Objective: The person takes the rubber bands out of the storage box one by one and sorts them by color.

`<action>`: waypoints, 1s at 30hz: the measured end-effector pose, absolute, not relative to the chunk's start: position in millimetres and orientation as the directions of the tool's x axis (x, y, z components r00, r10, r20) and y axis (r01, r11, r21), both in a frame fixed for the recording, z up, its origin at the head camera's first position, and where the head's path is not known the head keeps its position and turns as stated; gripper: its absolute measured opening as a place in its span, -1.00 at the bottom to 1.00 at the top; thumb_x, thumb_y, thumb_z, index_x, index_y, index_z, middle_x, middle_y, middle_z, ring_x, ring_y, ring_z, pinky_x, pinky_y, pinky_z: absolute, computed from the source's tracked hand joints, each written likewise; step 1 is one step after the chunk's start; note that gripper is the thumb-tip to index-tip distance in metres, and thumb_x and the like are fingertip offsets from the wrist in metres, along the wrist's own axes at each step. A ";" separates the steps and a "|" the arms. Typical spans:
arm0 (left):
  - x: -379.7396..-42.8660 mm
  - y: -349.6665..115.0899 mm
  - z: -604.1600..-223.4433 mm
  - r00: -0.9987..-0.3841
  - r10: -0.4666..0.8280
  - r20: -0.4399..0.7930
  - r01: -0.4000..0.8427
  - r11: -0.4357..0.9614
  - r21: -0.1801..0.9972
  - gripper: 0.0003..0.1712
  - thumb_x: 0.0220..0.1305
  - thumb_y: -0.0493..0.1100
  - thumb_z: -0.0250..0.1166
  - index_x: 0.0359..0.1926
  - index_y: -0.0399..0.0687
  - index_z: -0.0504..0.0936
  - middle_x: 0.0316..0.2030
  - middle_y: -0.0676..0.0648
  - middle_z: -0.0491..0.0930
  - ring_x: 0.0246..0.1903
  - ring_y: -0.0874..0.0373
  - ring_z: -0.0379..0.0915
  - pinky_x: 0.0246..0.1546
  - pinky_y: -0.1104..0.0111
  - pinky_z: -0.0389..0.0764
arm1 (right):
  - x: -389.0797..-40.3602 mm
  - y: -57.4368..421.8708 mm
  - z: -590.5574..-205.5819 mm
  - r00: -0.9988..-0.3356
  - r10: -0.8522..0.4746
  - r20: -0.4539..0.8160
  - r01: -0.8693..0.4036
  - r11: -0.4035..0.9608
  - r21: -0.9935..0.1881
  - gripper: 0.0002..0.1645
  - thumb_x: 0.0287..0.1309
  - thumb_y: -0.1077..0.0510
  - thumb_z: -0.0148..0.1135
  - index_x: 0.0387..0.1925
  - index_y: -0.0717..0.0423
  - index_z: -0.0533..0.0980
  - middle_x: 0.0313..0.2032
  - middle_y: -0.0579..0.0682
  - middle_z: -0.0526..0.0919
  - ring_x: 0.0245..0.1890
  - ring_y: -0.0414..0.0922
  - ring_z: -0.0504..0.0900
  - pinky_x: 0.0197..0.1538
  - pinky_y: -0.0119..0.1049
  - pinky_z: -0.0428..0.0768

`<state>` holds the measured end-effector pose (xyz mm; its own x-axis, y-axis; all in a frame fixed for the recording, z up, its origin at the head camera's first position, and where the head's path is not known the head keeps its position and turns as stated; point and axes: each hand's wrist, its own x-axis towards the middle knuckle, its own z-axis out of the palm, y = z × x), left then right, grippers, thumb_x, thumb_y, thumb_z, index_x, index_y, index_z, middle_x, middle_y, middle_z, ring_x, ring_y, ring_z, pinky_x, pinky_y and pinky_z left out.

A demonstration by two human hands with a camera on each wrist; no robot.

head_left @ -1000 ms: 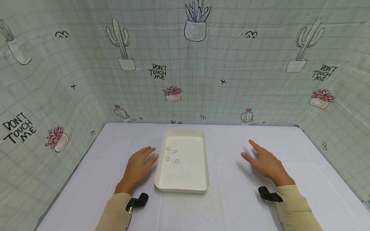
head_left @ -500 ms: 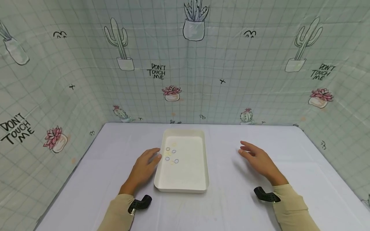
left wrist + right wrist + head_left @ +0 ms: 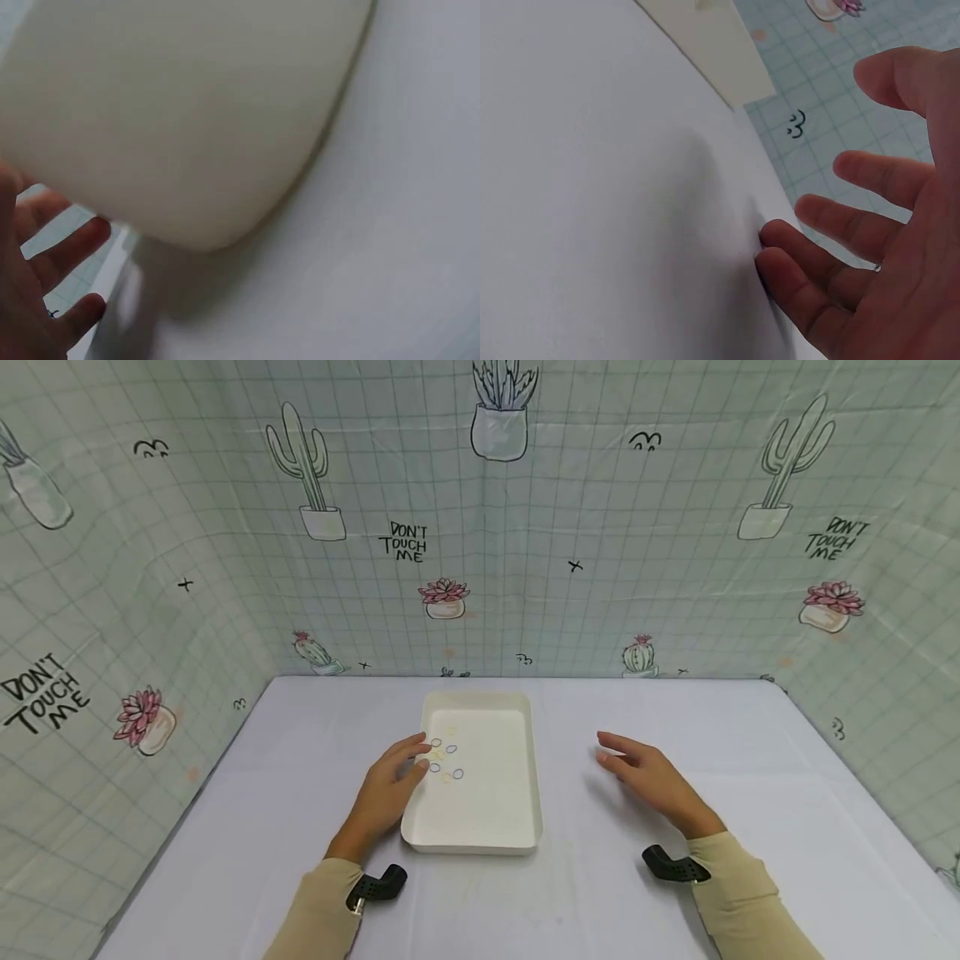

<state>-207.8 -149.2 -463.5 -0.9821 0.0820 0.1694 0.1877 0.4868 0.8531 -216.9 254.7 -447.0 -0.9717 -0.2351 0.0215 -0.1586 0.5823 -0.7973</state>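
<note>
A shallow white rectangular tray (image 3: 487, 814) lies on the table, left of centre in the head view. Several small thin rings, some blue (image 3: 458, 774) and some yellow (image 3: 452, 730), lie loose in its left half. My left hand (image 3: 386, 789) reaches over the tray's left rim, thumb and fingers apart above the rings. In the left wrist view that hand (image 3: 45, 262) has its fingers spread beside the tray's outer wall (image 3: 180, 127); nothing is seen gripped. To the tray's right, my right hand (image 3: 652, 781) hovers above the table with loosely bent fingers and holds nothing.
A white cloth covers the table (image 3: 570, 902). Grid-patterned curtains (image 3: 675, 568) with cactus drawings rise behind and at both sides. Black camera mounts (image 3: 378, 885) sit at both wrists.
My left hand has moved right, from beside the tray to over its left rim. My right hand has come left toward the tray, its fingers closer together. The tray and rings stay put.
</note>
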 end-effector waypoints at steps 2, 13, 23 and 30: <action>-210.5 -147.2 -464.8 -0.980 0.081 0.180 0.196 0.484 0.853 -0.60 0.46 -0.09 0.21 0.23 -0.08 0.60 0.40 0.04 0.35 0.47 0.03 0.08 0.47 0.01 0.07 | -217.6 250.2 -447.8 -0.973 -0.231 0.014 -0.149 0.577 -0.803 -0.23 0.42 -0.24 0.09 0.44 0.16 0.33 0.39 0.15 0.38 0.37 0.21 0.33 0.32 0.18 0.36; -211.9 -148.4 -468.8 -0.982 0.061 0.179 0.185 0.512 0.839 -0.65 0.44 -0.14 0.22 0.18 -0.12 0.64 0.35 0.06 0.41 0.42 0.02 0.18 0.44 0.02 0.16 | -217.0 240.1 -453.6 -0.976 -0.217 0.015 -0.153 0.633 -0.759 -0.32 0.42 -0.20 0.12 0.37 0.12 0.44 0.32 0.14 0.48 0.35 0.19 0.37 0.31 0.19 0.36; -209.3 -147.5 -465.1 -0.976 0.099 0.195 0.217 0.555 0.803 -0.65 0.42 -0.13 0.25 0.15 -0.13 0.65 0.35 0.07 0.39 0.42 0.02 0.19 0.40 0.01 0.24 | -223.9 229.1 -445.5 -0.970 -0.236 0.066 -0.201 0.614 -0.763 -0.44 0.43 -0.10 0.15 0.23 0.20 0.54 0.18 0.12 0.60 0.21 0.13 0.52 0.19 0.08 0.50; -212.4 -147.3 -468.4 -0.971 0.113 0.210 0.237 0.554 0.798 -0.67 0.42 -0.14 0.24 0.13 -0.15 0.66 0.35 0.06 0.39 0.41 0.01 0.21 0.38 0.01 0.28 | -227.3 219.5 -446.0 -0.974 -0.226 -0.009 -0.110 0.511 -0.853 -0.51 0.41 0.03 0.18 0.21 0.26 0.53 0.06 0.15 0.67 -0.08 -0.03 0.67 -0.09 -0.20 0.65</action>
